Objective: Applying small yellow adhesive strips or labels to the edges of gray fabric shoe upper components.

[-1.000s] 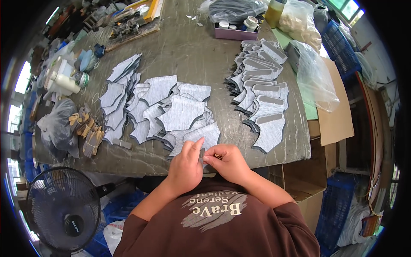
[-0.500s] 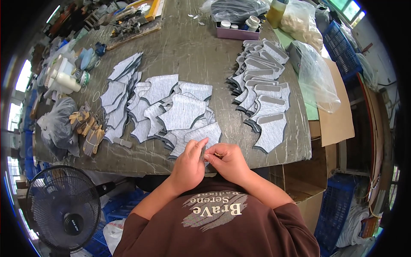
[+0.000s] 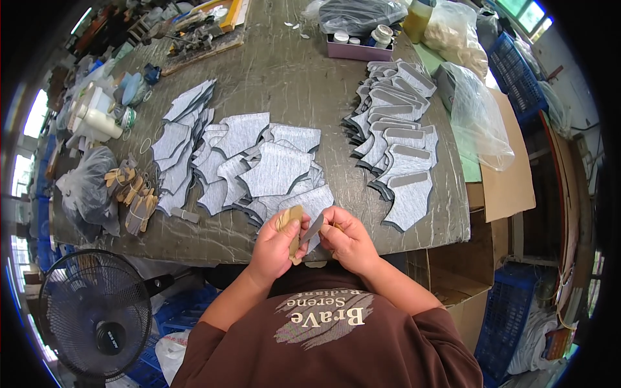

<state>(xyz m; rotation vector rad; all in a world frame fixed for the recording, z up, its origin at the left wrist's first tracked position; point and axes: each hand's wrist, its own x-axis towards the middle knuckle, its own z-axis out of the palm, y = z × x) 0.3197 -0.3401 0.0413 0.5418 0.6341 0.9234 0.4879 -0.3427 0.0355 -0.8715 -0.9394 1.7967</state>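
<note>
Left hand (image 3: 272,244) grips tan strips (image 3: 295,213); right hand (image 3: 351,242) pinches a grey strip (image 3: 314,228) (seemingly singling it out, calling for a clean pull).

I make out over my feed heathered pale-grey fabric cutouts (image 3: 275,171), darker grey patches (image 3: 412,180) on some, a tan strip bundle (image 3: 288,218), one plain grey strip (image 3: 313,228), a brown T-shirt (image 3: 252,346) and a white-streaked olive-grey bench (image 3: 291,74).

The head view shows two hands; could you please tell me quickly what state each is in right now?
Left hand: closed around a bundle of tan strips.
Right hand: closed, fingertips pinching a grey strip.
</note>
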